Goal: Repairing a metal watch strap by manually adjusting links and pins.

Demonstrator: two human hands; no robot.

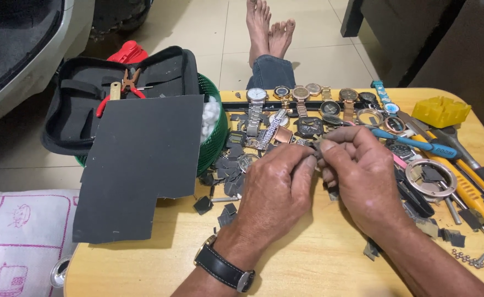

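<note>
Where the two hands meet at frame centre, a small dark metal watch part (314, 146) pinched between closed fingertips of left hand (278, 190) and right hand (363, 176), held just above the pale wooden bench (308, 264). Mostly covered by the fingers (338, 144); exact shape impossible to make out. Black leather-strapped wristwatch (224, 268) on the left wrist, lower centre.

Bare wood only toward the lower edge, below and between the forearms. Crowded above the hands: row of steel and rose-gold wristwatches (300, 102) along the far edge. Right of frame packed with a blue-handled tool (418, 144), yellow-handled tools (462, 184), a round silver watch case ring (430, 177). Left of the hands, small dark grey cut scraps (228, 168), then a large dark grey notched sheet (137, 165) overhanging the bench's left edge.

Green mesh basket (215, 126) largely hidden behind the sheet; black zip tool case (88, 93) with red-handled pliers (122, 88) at upper left. Small screws (467, 257) cut off at the right border.
</note>
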